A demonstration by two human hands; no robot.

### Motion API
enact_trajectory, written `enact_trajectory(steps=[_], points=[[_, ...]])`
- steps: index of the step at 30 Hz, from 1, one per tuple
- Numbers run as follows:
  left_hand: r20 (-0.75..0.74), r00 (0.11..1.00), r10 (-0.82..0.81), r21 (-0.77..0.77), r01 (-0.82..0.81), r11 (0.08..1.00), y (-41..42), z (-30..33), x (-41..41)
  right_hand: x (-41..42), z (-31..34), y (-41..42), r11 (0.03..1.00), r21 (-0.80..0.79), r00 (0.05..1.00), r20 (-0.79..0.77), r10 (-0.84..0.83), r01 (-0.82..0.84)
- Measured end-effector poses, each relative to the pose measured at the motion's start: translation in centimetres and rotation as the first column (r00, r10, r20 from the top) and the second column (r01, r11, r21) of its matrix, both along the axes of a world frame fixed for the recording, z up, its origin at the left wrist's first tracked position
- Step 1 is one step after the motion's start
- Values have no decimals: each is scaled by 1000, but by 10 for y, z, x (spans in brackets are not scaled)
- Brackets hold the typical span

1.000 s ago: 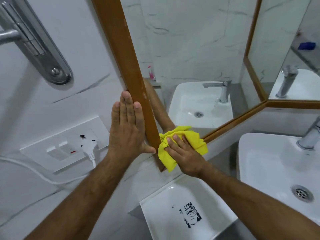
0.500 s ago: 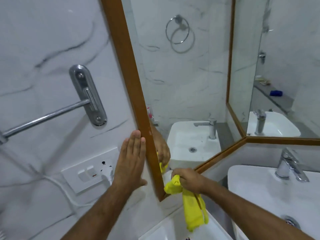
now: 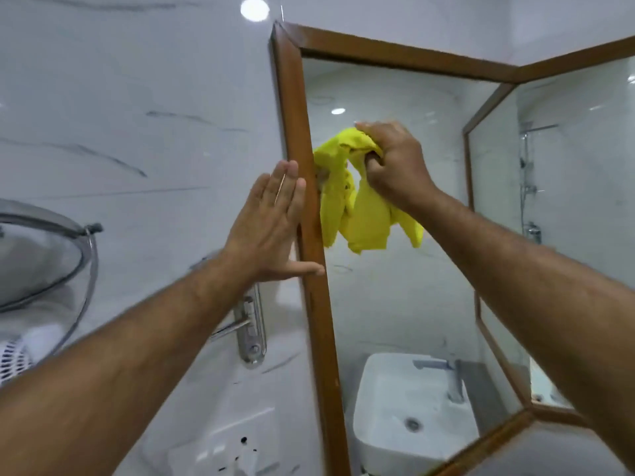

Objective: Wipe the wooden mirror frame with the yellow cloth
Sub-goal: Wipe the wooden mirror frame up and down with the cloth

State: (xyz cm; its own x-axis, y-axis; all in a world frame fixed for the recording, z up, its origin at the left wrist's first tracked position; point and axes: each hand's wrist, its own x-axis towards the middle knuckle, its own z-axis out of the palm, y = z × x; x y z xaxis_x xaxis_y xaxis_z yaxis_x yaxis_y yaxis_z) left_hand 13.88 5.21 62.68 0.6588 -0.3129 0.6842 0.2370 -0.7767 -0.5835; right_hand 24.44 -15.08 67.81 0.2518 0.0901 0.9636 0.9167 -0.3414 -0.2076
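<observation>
The wooden mirror frame (image 3: 293, 125) runs up the left side of the mirror and across its top. My left hand (image 3: 271, 228) lies flat and open against the frame's left edge, thumb across the wood. My right hand (image 3: 395, 166) is raised in front of the glass, fist shut on the bunched yellow cloth (image 3: 364, 214). The cloth hangs down loosely from the fist, and its reflection shows right beside the frame's inner edge. I cannot tell whether the cloth touches the wood.
A chrome towel-bar bracket (image 3: 252, 338) is fixed on the marble wall left of the frame. A white switch plate (image 3: 233, 451) sits below it. A round glass shelf (image 3: 44, 262) juts out at far left. The mirror reflects a white basin (image 3: 405, 407).
Both hands have risen from the frame's bottom corner to its upper half. The cloth, first pressed flat at the corner, is now bunched and hanging from the right fist. The view has tilted upward.
</observation>
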Motion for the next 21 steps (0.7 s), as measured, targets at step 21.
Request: enact_trajectory(steps=[21], points=[[4, 995, 98, 109, -97, 989, 17, 52, 21, 56, -130, 69, 989, -140, 956, 282, 81, -42]])
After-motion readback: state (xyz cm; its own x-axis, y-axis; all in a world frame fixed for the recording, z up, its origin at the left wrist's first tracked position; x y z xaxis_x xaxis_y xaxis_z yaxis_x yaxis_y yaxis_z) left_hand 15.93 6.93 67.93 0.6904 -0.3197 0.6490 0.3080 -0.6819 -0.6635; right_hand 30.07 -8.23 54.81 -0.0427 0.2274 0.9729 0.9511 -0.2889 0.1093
